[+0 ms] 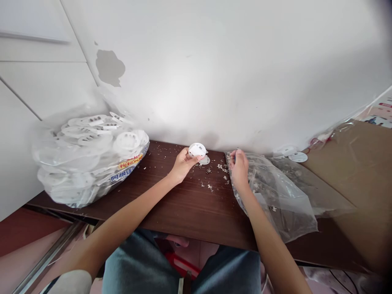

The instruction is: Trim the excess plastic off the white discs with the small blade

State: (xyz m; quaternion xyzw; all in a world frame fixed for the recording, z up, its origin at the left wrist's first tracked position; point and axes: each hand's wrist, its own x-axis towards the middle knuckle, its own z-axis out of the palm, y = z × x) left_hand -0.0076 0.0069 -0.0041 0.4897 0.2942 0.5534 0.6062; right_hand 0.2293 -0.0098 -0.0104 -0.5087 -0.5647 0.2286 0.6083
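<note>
Scraps (210, 187) between bags (127, 165) — left fingers (194, 160) pinching white disc (197, 150), right fingers (240, 157) curled, hold unclear

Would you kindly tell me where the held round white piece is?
In the head view, the round white piece is near the middle, in the left hand, between the bulging bag on the left and the right hand.

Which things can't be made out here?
In the head view:
What the right hand grips, if anything: hidden by its curled fingers.
Far face of the round white plastic disc in the left hand: turned from the camera.
Contents deep in the clear printed plastic bag: hidden behind outer white plastic parts.
Right end of brown cardboard: cut off by the edge.
</note>
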